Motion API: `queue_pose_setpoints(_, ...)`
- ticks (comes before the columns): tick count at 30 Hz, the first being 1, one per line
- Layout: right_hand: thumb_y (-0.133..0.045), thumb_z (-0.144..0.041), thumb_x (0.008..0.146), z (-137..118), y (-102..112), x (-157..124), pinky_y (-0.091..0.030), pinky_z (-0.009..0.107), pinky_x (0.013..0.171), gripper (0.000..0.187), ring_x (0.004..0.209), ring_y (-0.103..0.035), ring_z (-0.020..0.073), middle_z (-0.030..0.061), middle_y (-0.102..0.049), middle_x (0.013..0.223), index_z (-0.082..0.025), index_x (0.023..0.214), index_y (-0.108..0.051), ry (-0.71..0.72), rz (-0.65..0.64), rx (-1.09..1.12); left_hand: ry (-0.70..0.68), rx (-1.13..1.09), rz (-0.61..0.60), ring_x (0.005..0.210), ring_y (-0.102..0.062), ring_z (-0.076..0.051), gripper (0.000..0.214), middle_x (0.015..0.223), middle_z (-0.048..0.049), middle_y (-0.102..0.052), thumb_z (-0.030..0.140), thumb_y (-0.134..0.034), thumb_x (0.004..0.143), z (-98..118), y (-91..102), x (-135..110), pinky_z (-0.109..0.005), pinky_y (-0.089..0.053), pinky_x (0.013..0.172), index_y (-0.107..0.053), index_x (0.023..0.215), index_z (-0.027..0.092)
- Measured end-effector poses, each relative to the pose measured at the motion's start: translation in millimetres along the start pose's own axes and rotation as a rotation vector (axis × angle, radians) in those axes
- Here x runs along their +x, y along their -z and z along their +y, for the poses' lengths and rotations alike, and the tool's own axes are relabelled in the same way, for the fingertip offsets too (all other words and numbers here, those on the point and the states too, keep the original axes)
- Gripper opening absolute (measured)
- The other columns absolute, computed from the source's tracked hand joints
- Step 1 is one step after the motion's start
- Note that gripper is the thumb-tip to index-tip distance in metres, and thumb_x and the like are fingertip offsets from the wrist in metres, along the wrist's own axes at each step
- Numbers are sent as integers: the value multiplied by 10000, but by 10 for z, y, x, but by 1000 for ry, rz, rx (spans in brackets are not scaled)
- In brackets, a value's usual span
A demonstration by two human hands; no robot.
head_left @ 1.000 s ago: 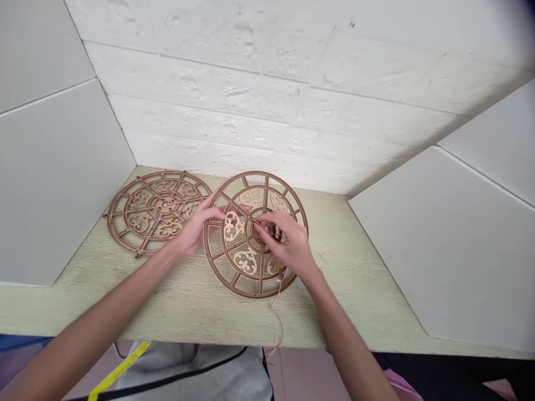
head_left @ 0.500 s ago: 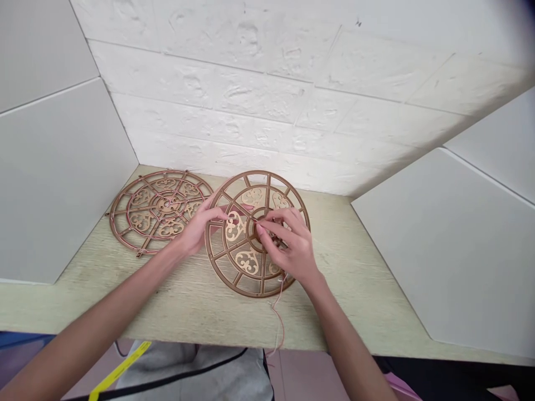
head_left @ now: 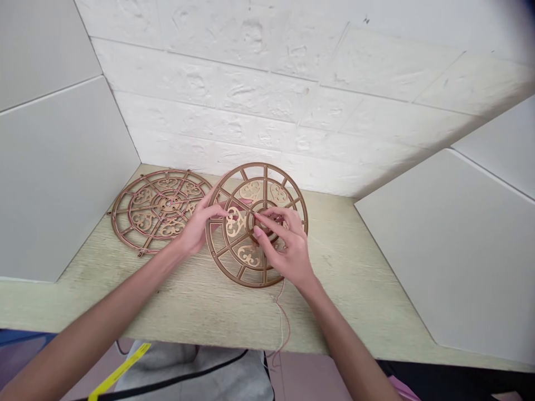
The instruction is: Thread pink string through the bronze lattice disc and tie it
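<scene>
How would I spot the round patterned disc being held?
On the pale wooden shelf by the white brick wall are two bronze openwork discs. Yours is the right one, tilted up between the left hand and right hand, a pinkish thread trailing below; the other lies flat.

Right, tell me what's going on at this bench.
A person is handling a bronze-coloured openwork disc with both bare hands. The left hand holds its left side, while the right hand has its fingers at the disc's centre. A thin pinkish thread trails from beneath the disc over the front edge of the pale wooden bench. A second, similar disc lies flat to the left.
</scene>
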State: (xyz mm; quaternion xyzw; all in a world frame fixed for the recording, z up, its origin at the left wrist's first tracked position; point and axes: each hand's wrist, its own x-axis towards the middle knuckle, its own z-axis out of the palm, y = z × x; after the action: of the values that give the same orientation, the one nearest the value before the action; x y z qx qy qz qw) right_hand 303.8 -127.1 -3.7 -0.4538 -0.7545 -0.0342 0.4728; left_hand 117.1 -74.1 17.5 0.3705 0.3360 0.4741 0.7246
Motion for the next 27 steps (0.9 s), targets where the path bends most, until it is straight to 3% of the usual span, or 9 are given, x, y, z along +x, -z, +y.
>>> queue_pose_setpoints(13,-611,-272,920,39,-21,-19,-507,460,919,208,1029,-597,228,90,-632,1057,-254,1066,-758,-181,-22,154,-4,23,-12,943,-644,-181,817,1069,-15,-705,190,-706,578,-22,13,-2,-243,-477,796,-535,1376,224)
queue_pose_setpoints(27,-590,-218,928,28,-17,-13,-457,487,949,290,1145,-538,261,130,-590,1212,-227,1199,-694,-29,-57,15,6,40,55,950,-621,-171,736,1041,-6,-673,215,-728,552,15,-5,-12,-226,-474,763,-580,1274,211)
